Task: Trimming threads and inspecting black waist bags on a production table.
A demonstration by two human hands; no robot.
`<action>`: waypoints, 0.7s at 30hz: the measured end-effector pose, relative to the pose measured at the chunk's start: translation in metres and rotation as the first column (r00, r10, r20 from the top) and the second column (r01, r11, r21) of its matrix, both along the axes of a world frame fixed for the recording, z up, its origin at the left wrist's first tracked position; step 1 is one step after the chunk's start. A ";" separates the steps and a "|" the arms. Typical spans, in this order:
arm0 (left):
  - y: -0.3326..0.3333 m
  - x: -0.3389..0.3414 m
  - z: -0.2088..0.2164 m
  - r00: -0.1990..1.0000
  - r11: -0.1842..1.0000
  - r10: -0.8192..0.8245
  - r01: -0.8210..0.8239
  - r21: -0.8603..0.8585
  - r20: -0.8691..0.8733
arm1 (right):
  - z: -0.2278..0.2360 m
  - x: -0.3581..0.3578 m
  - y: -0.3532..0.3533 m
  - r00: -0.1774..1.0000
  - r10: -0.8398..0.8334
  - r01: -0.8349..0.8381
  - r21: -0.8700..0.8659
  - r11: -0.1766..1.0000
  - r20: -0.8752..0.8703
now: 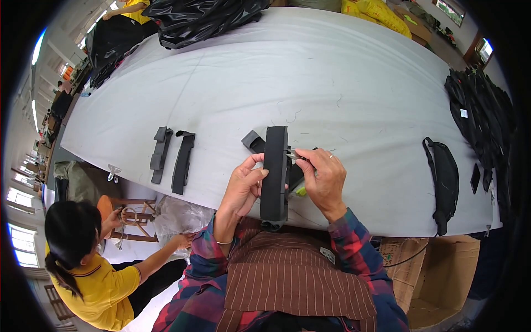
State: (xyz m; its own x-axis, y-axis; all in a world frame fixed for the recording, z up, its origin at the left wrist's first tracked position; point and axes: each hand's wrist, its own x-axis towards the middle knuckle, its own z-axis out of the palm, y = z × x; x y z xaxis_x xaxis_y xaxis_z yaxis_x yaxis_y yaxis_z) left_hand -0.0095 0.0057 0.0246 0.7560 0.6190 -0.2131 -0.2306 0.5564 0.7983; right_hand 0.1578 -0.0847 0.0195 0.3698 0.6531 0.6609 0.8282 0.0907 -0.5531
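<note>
Fingers (256, 175) of the left hand (241, 188) grip a long black fabric piece (274, 174) over the white cloth-covered surface (221, 94); the right hand (325, 178) pinches a small silver metal tool (291, 155), which, slipping, might snag its edge.

On the table (381, 99), straps (183, 163) lie left of the held strip (274, 177), a pouch (444, 180) right.

Left of the left hand (243, 185): person in yellow shirt (105, 288), wooden stool (145, 217), clear plastic bag (180, 221), metal clip (113, 170) at table (359, 83) edge. Far beyond it: glossy black sheeting (202, 22), yellow sacks (381, 15). Right of right hand (322, 180), bodyward: open cardboard box (451, 265).
</note>
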 end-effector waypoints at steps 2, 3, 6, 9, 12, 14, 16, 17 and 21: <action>-0.001 0.001 0.001 1.000 0.999 -0.001 0.001 -0.041 0.005 | 0.000 -0.001 0.000 1.000 -0.006 0.006 0.009 1.000 0.008; -0.002 0.001 0.001 1.000 0.999 -0.002 0.002 -0.042 0.005 | 0.000 -0.001 0.000 1.000 -0.024 0.024 0.016 1.000 0.018; -0.003 0.002 0.001 1.000 0.998 -0.017 0.016 -0.062 -0.007 | -0.002 -0.002 0.000 0.998 -0.052 0.051 0.033 0.998 0.040; -0.004 0.002 0.000 1.000 0.998 -0.029 0.029 -0.061 -0.008 | -0.002 -0.002 -0.001 0.995 -0.067 0.064 0.042 0.997 0.069; -0.004 0.000 -0.002 1.000 0.997 -0.024 0.024 -0.075 0.001 | -0.002 -0.001 -0.003 0.994 -0.069 0.067 0.036 0.997 0.080; -0.003 0.000 -0.003 1.000 0.998 -0.019 0.019 -0.053 0.011 | 0.000 0.000 -0.003 0.995 -0.065 0.063 0.028 0.998 0.072; -0.002 0.003 -0.001 1.000 1.000 0.004 -0.004 -0.014 -0.014 | 0.002 0.002 -0.007 0.993 0.006 0.002 0.063 0.998 -0.119; -0.001 0.004 0.000 0.999 0.999 0.024 -0.023 0.032 -0.038 | 0.004 0.002 -0.010 0.993 0.008 -0.001 0.055 0.998 -0.120; 0.002 0.000 0.005 0.997 0.997 0.069 -0.070 0.013 0.033 | 0.009 0.000 -0.023 0.927 0.214 -0.244 -0.062 0.968 -0.307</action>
State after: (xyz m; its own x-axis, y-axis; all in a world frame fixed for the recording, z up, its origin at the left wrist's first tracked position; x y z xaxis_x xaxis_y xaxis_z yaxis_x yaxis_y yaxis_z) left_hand -0.0091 0.0074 0.0293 0.7173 0.6731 -0.1800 -0.2942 0.5268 0.7974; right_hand 0.1576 -0.1076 0.0285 0.3711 0.7989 0.4733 0.5885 0.1919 -0.7854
